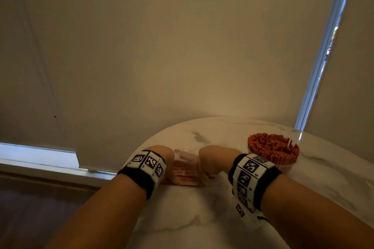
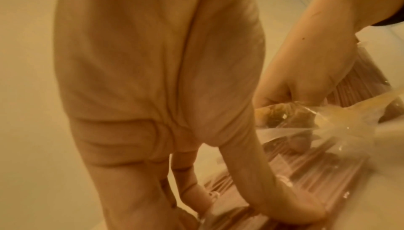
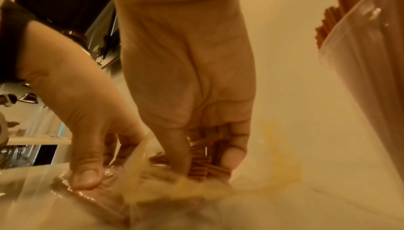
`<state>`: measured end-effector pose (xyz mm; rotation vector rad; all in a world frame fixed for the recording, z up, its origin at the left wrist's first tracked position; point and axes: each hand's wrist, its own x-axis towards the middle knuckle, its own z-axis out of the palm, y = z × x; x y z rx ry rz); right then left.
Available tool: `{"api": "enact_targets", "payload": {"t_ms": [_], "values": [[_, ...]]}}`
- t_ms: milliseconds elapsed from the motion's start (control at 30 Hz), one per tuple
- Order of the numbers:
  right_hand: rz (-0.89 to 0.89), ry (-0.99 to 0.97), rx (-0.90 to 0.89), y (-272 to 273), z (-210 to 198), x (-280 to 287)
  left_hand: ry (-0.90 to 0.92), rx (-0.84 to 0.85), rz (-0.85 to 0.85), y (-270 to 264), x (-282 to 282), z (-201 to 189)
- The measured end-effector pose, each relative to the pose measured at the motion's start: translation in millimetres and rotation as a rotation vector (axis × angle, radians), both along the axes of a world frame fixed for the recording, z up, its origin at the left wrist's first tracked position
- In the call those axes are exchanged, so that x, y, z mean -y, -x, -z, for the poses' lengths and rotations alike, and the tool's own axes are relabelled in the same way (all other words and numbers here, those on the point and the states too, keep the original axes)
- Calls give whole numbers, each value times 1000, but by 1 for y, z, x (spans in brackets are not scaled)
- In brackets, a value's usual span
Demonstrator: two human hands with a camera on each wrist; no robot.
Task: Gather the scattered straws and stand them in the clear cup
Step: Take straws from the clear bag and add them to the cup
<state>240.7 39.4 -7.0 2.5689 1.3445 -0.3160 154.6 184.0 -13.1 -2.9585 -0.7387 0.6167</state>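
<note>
A round marble table [image 1: 202, 218] in front of a pale blind [image 1: 182, 46], with a bright strip of window [image 1: 323, 56] at the right. On the table's right side, a clear cup [image 1: 283, 164] standing upright, packed full of orange straws [image 1: 272, 145] on end. Just left of the cup, both forearms reaching forward, each with a black wristband [image 1: 263, 180] carrying white coded squares. Between the two hands, flat on the marble, a clear plastic bag [image 2: 328, 130] with more straws [image 1: 186, 176] lying side by side inside it. Left hand [image 2: 153, 78] at the bag's left end, thumb [image 3: 84, 177] pressing down on the plastic and fingers bent onto it, holding the bag in place. Right hand [image 3: 188, 78] at the bag's open right end, fingers curled around a small bunch of loose straws [image 3: 203, 163], grasping them. Bag well blurred near the right hand in both wrist views, so its exact edge not clear. Cup apart from both hands, not touched.
</note>
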Motion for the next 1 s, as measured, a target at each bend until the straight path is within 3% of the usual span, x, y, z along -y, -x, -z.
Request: {"api": "enact_targets", "payload": {"t_ms": [333, 500, 667, 833, 1000], "values": [[41, 119, -29, 11, 1, 4, -19, 59, -11, -4, -2, 8], [48, 38, -40, 19, -2, 17, -52, 62, -63, 1, -2, 14], [-9, -102, 107, 27, -11, 34, -87, 91, -63, 7, 2, 18], [-23, -26, 167, 30, -14, 60, -71, 99, -28, 15, 11, 16], [19, -43, 74, 39, -24, 89, -39, 83, -7, 28, 24, 9]]}}
